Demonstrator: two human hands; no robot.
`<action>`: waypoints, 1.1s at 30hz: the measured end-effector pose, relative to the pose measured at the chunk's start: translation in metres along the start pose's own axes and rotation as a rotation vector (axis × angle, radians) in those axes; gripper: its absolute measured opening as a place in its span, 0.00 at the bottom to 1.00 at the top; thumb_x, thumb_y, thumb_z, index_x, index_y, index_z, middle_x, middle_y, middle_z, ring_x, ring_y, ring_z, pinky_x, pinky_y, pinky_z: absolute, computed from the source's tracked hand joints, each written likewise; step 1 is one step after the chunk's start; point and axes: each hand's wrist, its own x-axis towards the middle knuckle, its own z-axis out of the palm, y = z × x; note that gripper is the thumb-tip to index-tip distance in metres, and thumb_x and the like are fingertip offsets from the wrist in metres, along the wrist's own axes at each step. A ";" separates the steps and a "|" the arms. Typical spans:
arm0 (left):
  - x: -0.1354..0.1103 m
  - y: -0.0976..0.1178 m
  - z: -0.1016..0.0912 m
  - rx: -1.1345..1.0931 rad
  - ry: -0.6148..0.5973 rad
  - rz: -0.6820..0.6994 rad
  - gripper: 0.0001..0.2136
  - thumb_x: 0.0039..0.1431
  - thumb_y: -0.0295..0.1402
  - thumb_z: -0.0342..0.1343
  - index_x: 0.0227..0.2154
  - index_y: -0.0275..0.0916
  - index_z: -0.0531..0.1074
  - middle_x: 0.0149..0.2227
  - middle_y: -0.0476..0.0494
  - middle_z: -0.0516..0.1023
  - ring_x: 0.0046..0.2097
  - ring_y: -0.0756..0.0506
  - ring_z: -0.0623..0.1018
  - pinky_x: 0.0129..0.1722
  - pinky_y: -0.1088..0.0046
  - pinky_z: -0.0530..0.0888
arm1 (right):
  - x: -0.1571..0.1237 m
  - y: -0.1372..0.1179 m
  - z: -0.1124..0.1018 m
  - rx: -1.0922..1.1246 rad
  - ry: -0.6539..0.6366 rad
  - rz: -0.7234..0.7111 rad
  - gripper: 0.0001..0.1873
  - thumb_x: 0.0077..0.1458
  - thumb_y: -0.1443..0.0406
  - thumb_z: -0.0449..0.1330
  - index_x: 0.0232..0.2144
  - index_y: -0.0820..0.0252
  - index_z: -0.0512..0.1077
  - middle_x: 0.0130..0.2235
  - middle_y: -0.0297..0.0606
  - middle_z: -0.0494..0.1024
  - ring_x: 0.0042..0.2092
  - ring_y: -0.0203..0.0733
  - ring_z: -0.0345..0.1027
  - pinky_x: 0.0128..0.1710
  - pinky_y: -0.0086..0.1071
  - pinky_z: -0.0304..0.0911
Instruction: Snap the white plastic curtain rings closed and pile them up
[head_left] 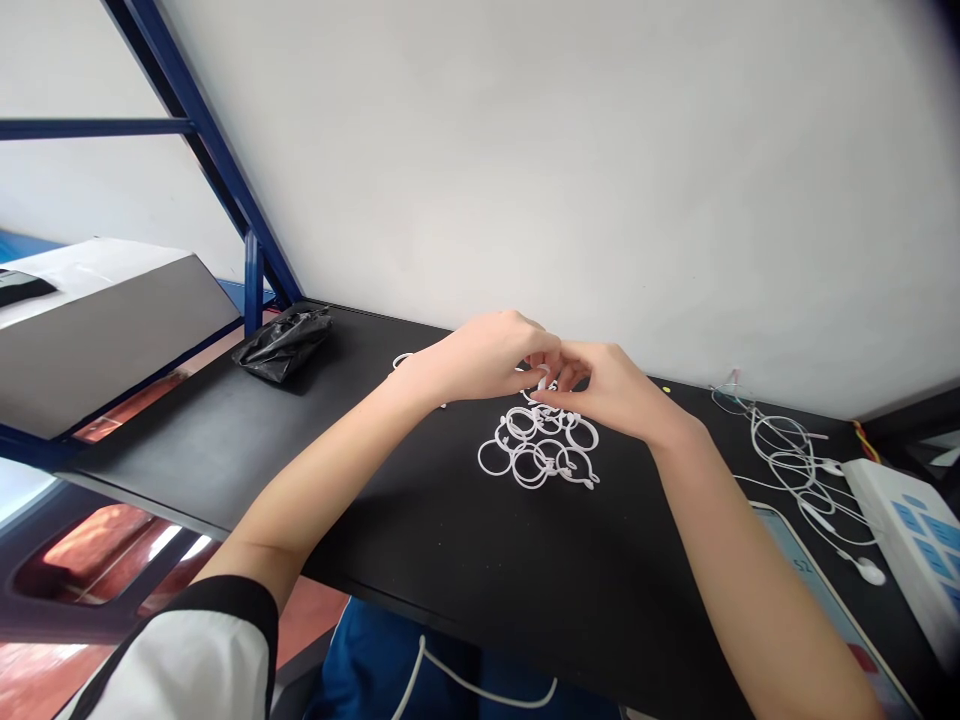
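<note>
Two hands meeting at the fingertips above the tabletop (pixel 450 545). The left hand (pixel 495 358) closes thumb and fingers on a small white piece (pixel 543 380); the right hand (pixel 619 392) curls in from the other side, thumb extended beneath, though the overlapping fingers hide whether it too grips the piece. For so slight a part, a light pinch with the pads, thumbs opposed, would probably serve best: one hand to steady, the other to do the fine moving, with the wrists kept low and the part turned into sight rather than buried behind the knuckles. Just below the fingertips, on the near side, lie the rings (pixel 551 465), a loose heap of thin white loops, round to oval, overlapping, several with small knobs or tabs on the rim; they look smooth, light and apt to catch on one another, so lifting singly seems advisable. Another white loop (pixel 402 359) shows partly behind the left wrist. Well to the left of the left hand rests a crumpled black bag (pixel 285 343); beyond the right forearm, tangled white cables (pixel 806 485), a phone (pixel 796 560) partly covered by that arm, and a white box (pixel 911 560) with blue panels.
</note>
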 end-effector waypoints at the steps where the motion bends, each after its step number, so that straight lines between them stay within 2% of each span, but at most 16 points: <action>1: 0.000 0.000 0.000 -0.005 0.010 0.005 0.08 0.56 0.21 0.53 0.34 0.36 0.77 0.35 0.47 0.80 0.37 0.49 0.77 0.37 0.72 0.71 | 0.000 0.000 0.000 0.009 0.010 -0.005 0.08 0.50 0.63 0.67 0.33 0.57 0.73 0.32 0.34 0.77 0.31 0.39 0.71 0.31 0.33 0.65; 8: 0.000 0.000 0.000 -0.070 0.081 0.035 0.05 0.59 0.24 0.53 0.32 0.36 0.74 0.33 0.47 0.79 0.34 0.49 0.76 0.35 0.73 0.71 | 0.001 0.000 -0.004 0.043 0.073 -0.056 0.05 0.54 0.63 0.64 0.30 0.58 0.77 0.30 0.35 0.79 0.31 0.40 0.73 0.33 0.34 0.66; 13: -0.003 0.001 -0.004 -0.178 0.068 0.049 0.02 0.61 0.28 0.56 0.35 0.36 0.72 0.34 0.49 0.78 0.36 0.51 0.76 0.37 0.74 0.71 | -0.001 0.000 -0.007 0.046 0.106 -0.101 0.05 0.53 0.63 0.65 0.29 0.58 0.77 0.28 0.34 0.78 0.29 0.39 0.71 0.31 0.33 0.66; 16: -0.004 0.003 -0.007 -0.225 0.034 0.048 0.08 0.60 0.36 0.61 0.37 0.37 0.72 0.35 0.49 0.78 0.37 0.50 0.77 0.36 0.74 0.71 | -0.001 0.000 -0.008 0.041 0.157 -0.137 0.05 0.54 0.64 0.65 0.27 0.57 0.76 0.26 0.32 0.76 0.27 0.37 0.69 0.29 0.32 0.65; 22: -0.007 0.010 -0.010 0.058 0.093 -0.013 0.10 0.60 0.33 0.59 0.41 0.38 0.65 0.41 0.45 0.75 0.36 0.49 0.75 0.32 0.74 0.66 | -0.003 -0.003 -0.007 0.057 0.268 -0.199 0.04 0.53 0.64 0.66 0.28 0.58 0.77 0.28 0.33 0.78 0.28 0.36 0.70 0.30 0.33 0.68; 25: -0.010 0.016 -0.015 0.090 0.094 -0.034 0.13 0.60 0.32 0.58 0.44 0.38 0.62 0.45 0.43 0.75 0.34 0.49 0.74 0.30 0.74 0.66 | -0.005 -0.010 -0.005 0.046 0.302 -0.241 0.06 0.53 0.63 0.66 0.27 0.57 0.76 0.24 0.31 0.76 0.24 0.36 0.68 0.28 0.34 0.67; 28: -0.014 0.021 -0.020 0.055 0.082 -0.027 0.15 0.59 0.31 0.59 0.47 0.38 0.63 0.46 0.42 0.75 0.35 0.49 0.75 0.31 0.74 0.66 | -0.010 -0.020 0.000 0.014 0.356 -0.313 0.06 0.53 0.64 0.67 0.25 0.56 0.75 0.22 0.29 0.74 0.22 0.34 0.64 0.26 0.34 0.65; 33: -0.016 0.026 -0.023 -0.124 0.038 0.048 0.10 0.61 0.35 0.58 0.43 0.38 0.68 0.43 0.44 0.76 0.36 0.49 0.75 0.32 0.74 0.68 | -0.020 -0.037 0.005 0.001 0.471 -0.491 0.07 0.54 0.68 0.67 0.26 0.53 0.74 0.24 0.29 0.76 0.24 0.35 0.68 0.29 0.35 0.68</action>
